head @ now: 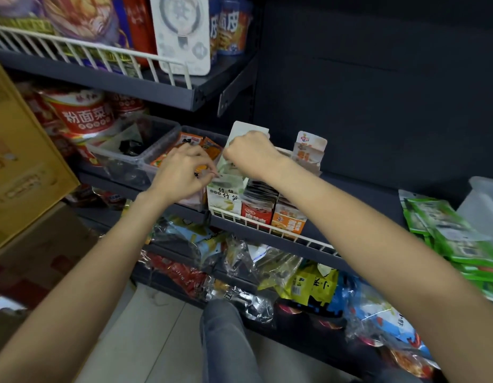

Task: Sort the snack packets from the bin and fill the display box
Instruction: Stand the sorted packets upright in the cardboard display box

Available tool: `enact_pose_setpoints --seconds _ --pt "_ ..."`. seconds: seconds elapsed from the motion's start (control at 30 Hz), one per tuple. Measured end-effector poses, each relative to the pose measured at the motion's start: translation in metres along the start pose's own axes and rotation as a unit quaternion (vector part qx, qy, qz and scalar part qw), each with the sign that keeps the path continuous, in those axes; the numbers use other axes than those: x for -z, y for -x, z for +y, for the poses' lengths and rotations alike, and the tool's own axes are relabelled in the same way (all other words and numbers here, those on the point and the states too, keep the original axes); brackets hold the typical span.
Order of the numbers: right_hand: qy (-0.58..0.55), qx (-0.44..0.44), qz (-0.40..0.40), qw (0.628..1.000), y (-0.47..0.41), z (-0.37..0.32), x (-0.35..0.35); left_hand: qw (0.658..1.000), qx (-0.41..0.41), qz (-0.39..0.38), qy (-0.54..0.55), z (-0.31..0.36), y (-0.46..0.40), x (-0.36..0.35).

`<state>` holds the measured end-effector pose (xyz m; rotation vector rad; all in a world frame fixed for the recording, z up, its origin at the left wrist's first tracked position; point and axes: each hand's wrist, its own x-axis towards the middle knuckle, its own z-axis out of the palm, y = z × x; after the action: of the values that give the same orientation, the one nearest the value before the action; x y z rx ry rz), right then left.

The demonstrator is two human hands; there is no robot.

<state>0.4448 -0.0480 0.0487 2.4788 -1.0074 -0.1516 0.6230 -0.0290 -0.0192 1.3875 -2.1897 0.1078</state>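
While both hands point(181, 172) point(251, 156) crowd display box point(226, 200), right shelf point(372, 194) open.

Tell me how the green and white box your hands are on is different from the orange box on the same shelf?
The green and white box stands leftmost in the row, the orange box rightmost. Both hands, left hand and right hand, work over the green and white box; nobody touches the orange box. Both stand upright behind the white wire rail.
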Motion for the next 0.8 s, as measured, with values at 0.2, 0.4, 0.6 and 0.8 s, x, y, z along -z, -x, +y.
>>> enact_pose_setpoints --seconds 0.2,0.4,0.6,0.8 --pt "-0.312 -0.062 -0.029 0.948 0.003 0.037 0.001 1.0 -0.013 0.01 0.016 -0.004 0.008 -0.006" --pt "-0.363 -0.167 0.101 0.911 -0.002 0.026 -0.016 0.999 -0.025 0.027 0.005 0.0 0.015 -0.009" --pt "-0.348 -0.161 0.086 0.92 -0.023 -0.014 -0.038 1.0 -0.01 0.027 0.0 0.001 0.019 -0.008" --pt "-0.491 -0.18 0.078 0.849 -0.005 -0.003 -0.046 1.0 0.008 0.02 0.002 0.008 0.022 -0.005"
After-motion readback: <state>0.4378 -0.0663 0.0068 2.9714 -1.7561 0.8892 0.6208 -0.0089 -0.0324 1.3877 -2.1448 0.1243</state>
